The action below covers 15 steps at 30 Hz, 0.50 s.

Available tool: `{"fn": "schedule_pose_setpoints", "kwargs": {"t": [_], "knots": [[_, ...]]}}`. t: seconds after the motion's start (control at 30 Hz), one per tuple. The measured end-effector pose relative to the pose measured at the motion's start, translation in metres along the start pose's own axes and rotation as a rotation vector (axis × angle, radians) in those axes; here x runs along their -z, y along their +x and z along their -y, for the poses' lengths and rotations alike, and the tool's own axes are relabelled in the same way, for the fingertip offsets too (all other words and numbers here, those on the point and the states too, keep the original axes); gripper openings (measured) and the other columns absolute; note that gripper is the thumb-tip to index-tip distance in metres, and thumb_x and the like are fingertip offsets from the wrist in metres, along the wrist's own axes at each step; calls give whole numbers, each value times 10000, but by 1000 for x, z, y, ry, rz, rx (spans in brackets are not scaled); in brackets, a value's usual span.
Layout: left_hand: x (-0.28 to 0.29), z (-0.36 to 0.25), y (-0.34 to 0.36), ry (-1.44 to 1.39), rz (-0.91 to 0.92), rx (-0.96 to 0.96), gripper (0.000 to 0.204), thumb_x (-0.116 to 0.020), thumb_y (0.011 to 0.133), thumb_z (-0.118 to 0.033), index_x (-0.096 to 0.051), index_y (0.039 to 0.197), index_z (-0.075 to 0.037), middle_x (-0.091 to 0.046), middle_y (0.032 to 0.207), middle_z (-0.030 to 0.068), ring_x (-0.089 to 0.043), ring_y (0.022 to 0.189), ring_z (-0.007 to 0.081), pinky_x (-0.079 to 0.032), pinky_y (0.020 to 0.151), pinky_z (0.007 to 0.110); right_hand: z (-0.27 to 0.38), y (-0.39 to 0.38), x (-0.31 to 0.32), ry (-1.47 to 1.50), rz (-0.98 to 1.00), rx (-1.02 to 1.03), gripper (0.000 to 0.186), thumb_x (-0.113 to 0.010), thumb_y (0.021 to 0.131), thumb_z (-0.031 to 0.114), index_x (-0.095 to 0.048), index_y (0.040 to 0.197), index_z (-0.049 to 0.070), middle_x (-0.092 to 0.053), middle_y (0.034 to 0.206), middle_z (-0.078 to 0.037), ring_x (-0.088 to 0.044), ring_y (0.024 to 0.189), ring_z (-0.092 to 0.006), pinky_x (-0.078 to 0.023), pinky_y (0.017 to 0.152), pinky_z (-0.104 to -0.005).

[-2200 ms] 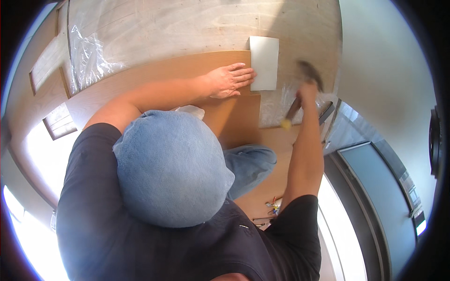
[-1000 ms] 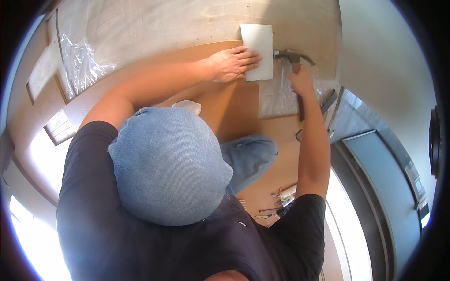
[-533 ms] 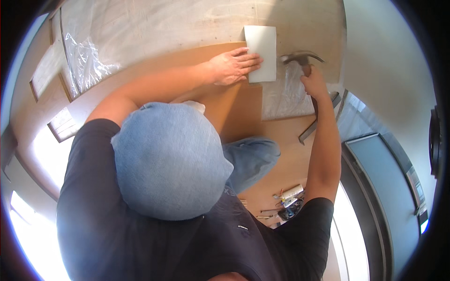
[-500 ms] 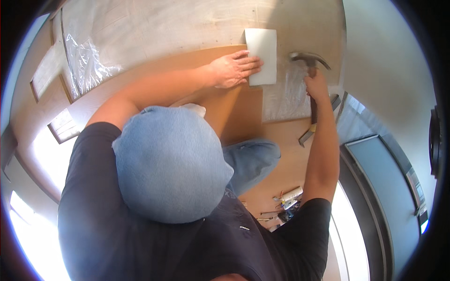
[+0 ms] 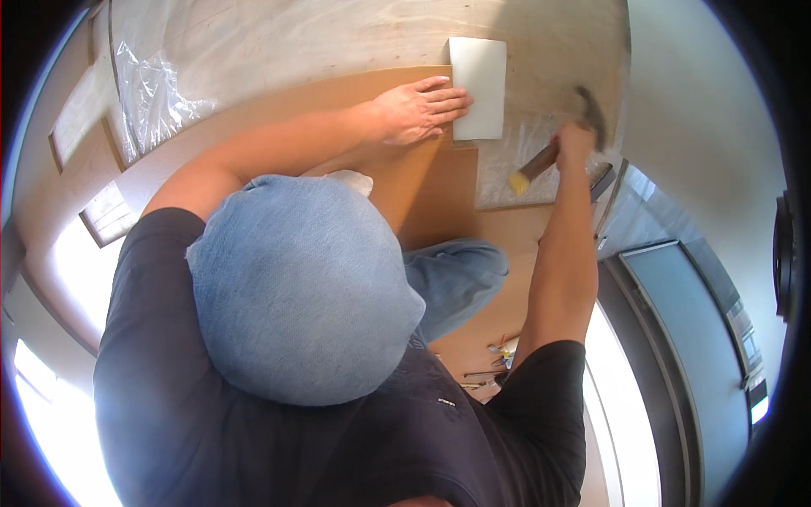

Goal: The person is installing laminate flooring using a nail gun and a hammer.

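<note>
My left hand [image 5: 422, 110] lies palm down with fingers out on an orange-brown board [image 5: 355, 91], its fingertips on the left edge of a white rectangular piece [image 5: 480, 106]. My right hand [image 5: 572, 144] grips a hammer [image 5: 541, 160] by its brown handle, right of the white piece; the yellow butt points down-left and the blurred dark head is at the upper right. Clear plastic film [image 5: 511, 198] lies below the hammer. The boards and white piece rest on a pale plywood surface [image 5: 338, 34].
My bent, denim-covered legs [image 5: 296, 287] take up the middle. More plastic [image 5: 148, 93] lies at upper left, near cut-out wooden panels [image 5: 118, 148]. A dark bar [image 5: 600, 182] is beside my right forearm. Small tools [image 5: 498, 355] lie by my right elbow. A framed glass panel [image 5: 684, 329] is at right.
The hammer has swung and turned: its head was level beside the white piece and is now further right, upright, with the butt swung leftward. My left hand stays on the board's edge.
</note>
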<state>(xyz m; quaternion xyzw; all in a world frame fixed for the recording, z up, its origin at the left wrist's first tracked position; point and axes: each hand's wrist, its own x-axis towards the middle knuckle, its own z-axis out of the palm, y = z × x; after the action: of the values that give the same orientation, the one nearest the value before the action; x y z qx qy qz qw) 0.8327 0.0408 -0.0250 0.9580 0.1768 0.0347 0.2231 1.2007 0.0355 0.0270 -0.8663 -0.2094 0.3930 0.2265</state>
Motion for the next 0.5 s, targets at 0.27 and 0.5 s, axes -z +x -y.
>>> {"fn": "schedule_pose_setpoints", "kwargs": {"t": [0.27, 0.5], "knots": [[2, 2, -6, 34, 45, -1, 585, -316, 1081, -371, -257, 1589, -87, -174, 1685, 38, -90, 1562, 164, -59, 1283, 423, 7, -4, 12, -446, -90, 187, 279, -627, 817, 153, -593, 986, -67, -677, 773, -207, -672, 615, -344, -535, 580, -454], [-1, 0, -13, 25, 78, 9, 578, -292, 1084, -357, -250, 1592, -85, -153, 1690, 43, -68, 1565, 169, -47, 1282, 426, 0, 11, 9, -767, 161, 626, 256, -595, 852, 137, -583, 1004, -68, -662, 741, -210, -676, 604, -324, -536, 564, -434]]}}
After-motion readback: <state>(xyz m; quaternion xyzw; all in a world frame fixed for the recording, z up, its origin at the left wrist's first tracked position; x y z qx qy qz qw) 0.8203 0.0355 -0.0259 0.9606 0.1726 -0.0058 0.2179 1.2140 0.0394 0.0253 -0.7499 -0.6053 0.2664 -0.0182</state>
